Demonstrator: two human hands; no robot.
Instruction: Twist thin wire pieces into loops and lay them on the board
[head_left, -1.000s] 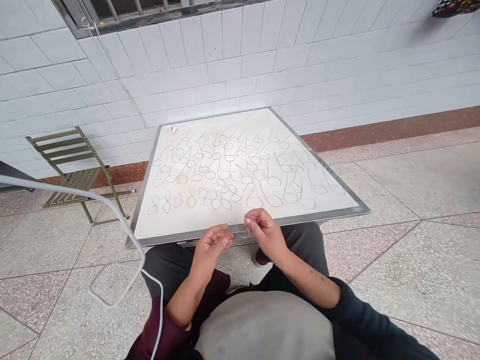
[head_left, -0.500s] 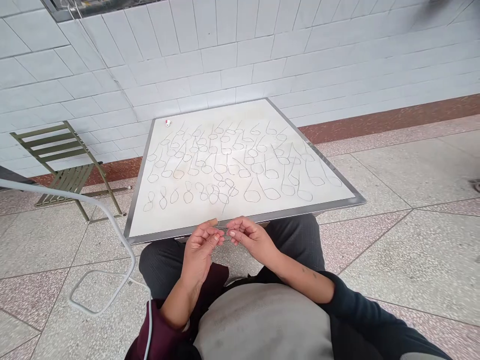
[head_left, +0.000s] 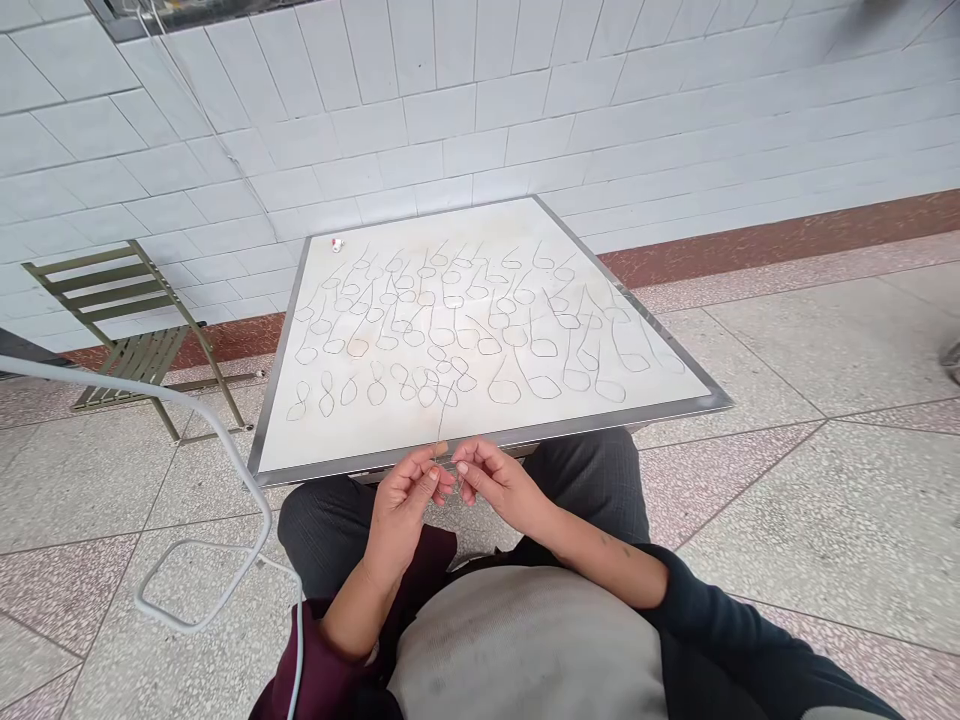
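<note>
Both hands meet just in front of the near edge of a white table [head_left: 352,437]. Between thumb and fingers, my left hand [head_left: 409,492] pinches a thin dark wire [head_left: 440,425], whose free end rises over the table edge. My right hand [head_left: 495,483] is closed in a pinch close beside it, at the lower part of the same wire; the exact grip is hidden by the fingers. On the tabletop lie many bent wire loops with straight tails [head_left: 504,391], in rows, and several figure-eight wire pieces [head_left: 326,395] at the near left.
A small white and red item [head_left: 337,245] sits at the table's far left corner. A green folding chair [head_left: 135,330] stands on the left. A thick pale cable [head_left: 225,440] loops at the near left. Behind the table rises a white tiled wall [head_left: 435,110].
The wire's free end now stands longer and straighter above my left hand. Both hands have shifted down slightly, still close together.
</note>
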